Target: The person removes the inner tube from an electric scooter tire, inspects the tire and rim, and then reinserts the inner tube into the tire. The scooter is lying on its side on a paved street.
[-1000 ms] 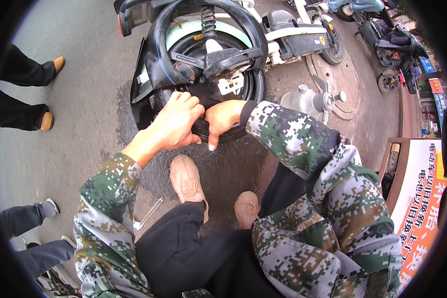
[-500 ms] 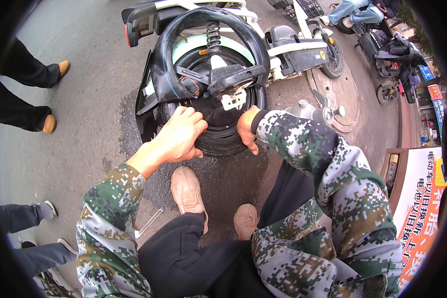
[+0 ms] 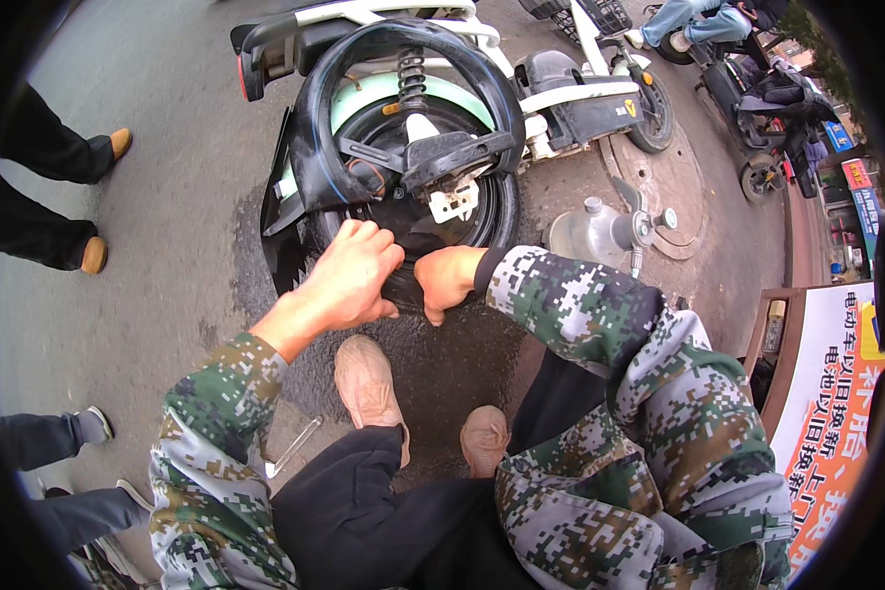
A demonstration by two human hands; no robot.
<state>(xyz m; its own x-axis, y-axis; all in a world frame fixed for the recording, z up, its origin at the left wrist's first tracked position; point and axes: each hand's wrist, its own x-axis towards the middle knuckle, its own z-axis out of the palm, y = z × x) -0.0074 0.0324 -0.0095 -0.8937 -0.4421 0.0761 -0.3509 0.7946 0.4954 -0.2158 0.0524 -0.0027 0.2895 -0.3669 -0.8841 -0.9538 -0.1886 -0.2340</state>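
A white and pale-green scooter [image 3: 447, 108] lies on its side with its wheel facing up. Both hands are at the near edge of the wheel's black tyre [image 3: 504, 224]. My left hand [image 3: 349, 278] curls over the tyre's near left part, thumb toward me. Close beside it, my right hand [image 3: 448, 279] closes on the near middle, fingertips partly hidden. A black inner tube [image 3: 317, 147] with a blue line loops loosely around the shock absorber [image 3: 412, 79] and a black bracket [image 3: 457, 157], above the wheel.
A metal pot-like vessel [image 3: 590, 234] with knobs stands right of the wheel. On the ground to the left lies a metal wrench-like tool [image 3: 295, 447]. People's legs [image 3: 54, 138] stand at left. A printed sign board [image 3: 821, 413] is at right, and parked scooters [image 3: 772, 108] stand behind.
My right hand has moved left along the tyre's near edge, closer to my left hand. The left hand stays on the tyre, slightly lower. The view has shifted a little.
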